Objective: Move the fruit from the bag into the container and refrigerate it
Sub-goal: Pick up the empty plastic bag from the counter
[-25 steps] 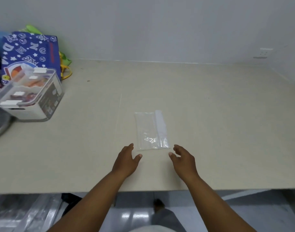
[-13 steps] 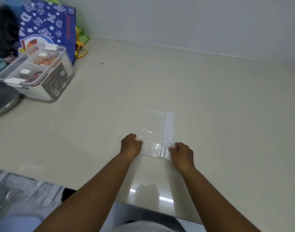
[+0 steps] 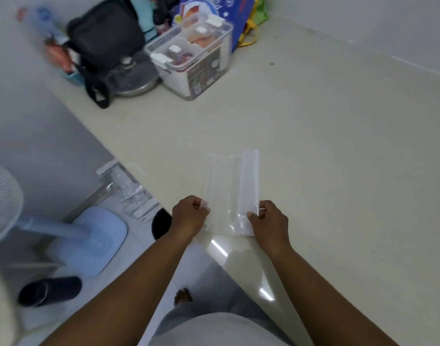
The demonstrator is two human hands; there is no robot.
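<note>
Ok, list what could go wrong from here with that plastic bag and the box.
1. Both hands, left hand and right hand, pinch only the near edge of the thin clear bag; it may slip or tear.
2. The bag lies close to the counter edge; anything spilled from it could drop to the floor.
3. The lidded container stands far off at the counter's back, lid apparently latched, so moving fruit means a long carry.

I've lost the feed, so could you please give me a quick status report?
Left hand and right hand pinch the clear bag's near corners. Bag looks empty. Lidded container sits far left, nothing between.
</note>
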